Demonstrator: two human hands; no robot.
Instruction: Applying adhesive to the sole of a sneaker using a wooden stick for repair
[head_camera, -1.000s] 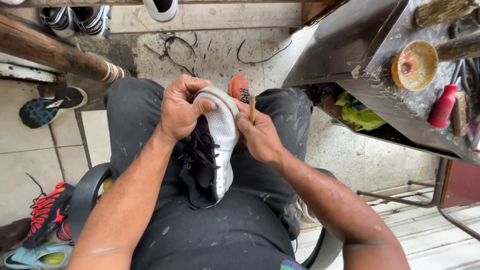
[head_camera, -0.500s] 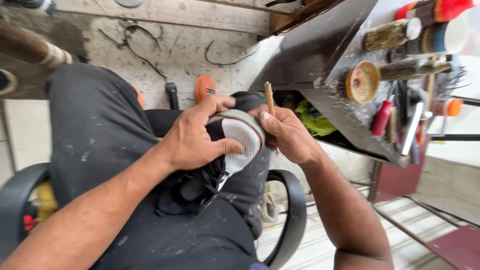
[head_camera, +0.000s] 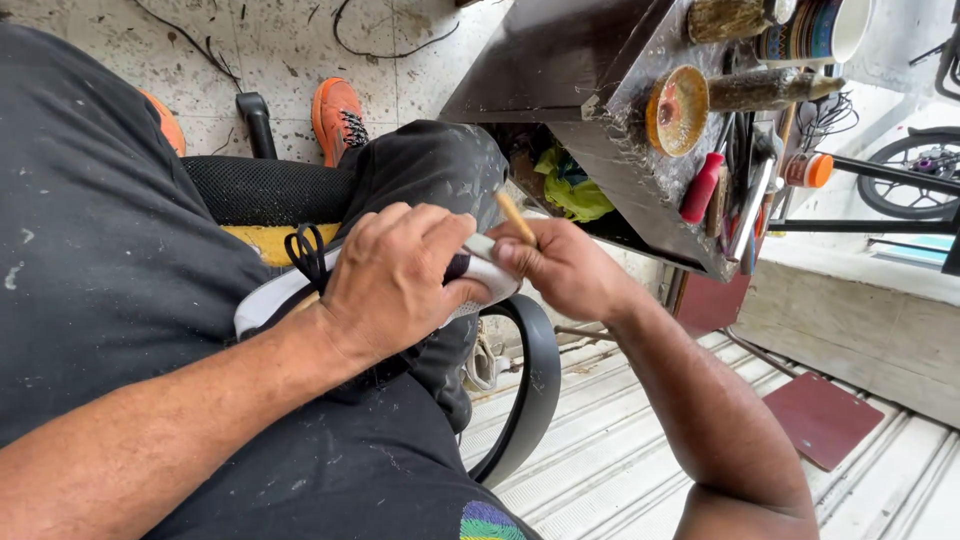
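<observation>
Left hand (head_camera: 395, 285): closing over the white-and-black lace-up sneaker (head_camera: 285, 295) lying across the person's lap, fingers wrapped round its toe end. Right hand (head_camera: 560, 265): pinching a thin tan wooden stick (head_camera: 516, 218), its tip meeting the sneaker's sole edge; a working-along-the-edge step, by the look of it, calling for a steady grip. Black round chair armrest (head_camera: 535, 385): sitting just beneath. Dark cluttered work surface (head_camera: 600, 150): crowding the right side, its edge near; open room lying below toward the floor.

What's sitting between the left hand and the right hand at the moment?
In the head view, the white toe of the sneaker lies between the left hand and the right hand, which pinches a thin wooden stick over it.
</observation>
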